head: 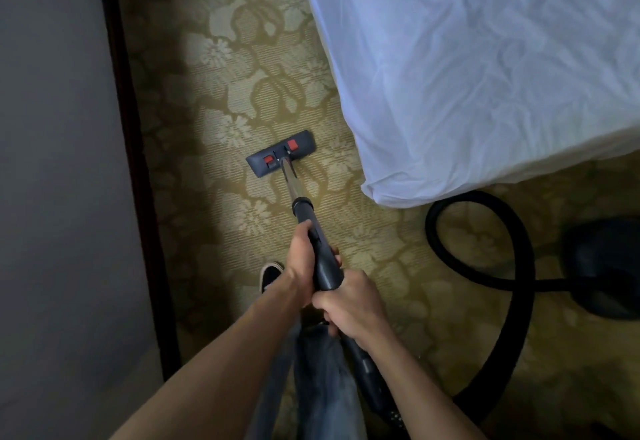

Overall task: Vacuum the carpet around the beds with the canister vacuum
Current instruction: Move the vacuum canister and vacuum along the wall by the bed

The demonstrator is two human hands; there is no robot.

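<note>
The vacuum's dark floor head (281,152), with two red pedals, lies flat on the olive floral carpet (221,100) between the wall and the bed. A metal wand (292,180) runs back from it to a black handle (323,259). My left hand (302,256) grips the handle's upper part. My right hand (349,301) grips it just below, near my body. The black hose (516,266) loops across the carpet to the right, toward the dark canister (606,266) at the right edge.
A bed with a white cover (485,69) fills the upper right, its corner close to the wand. A grey wall (52,162) with a dark baseboard (138,180) bounds the left. My shoe (269,275) and jeans leg (322,387) stand behind the handle.
</note>
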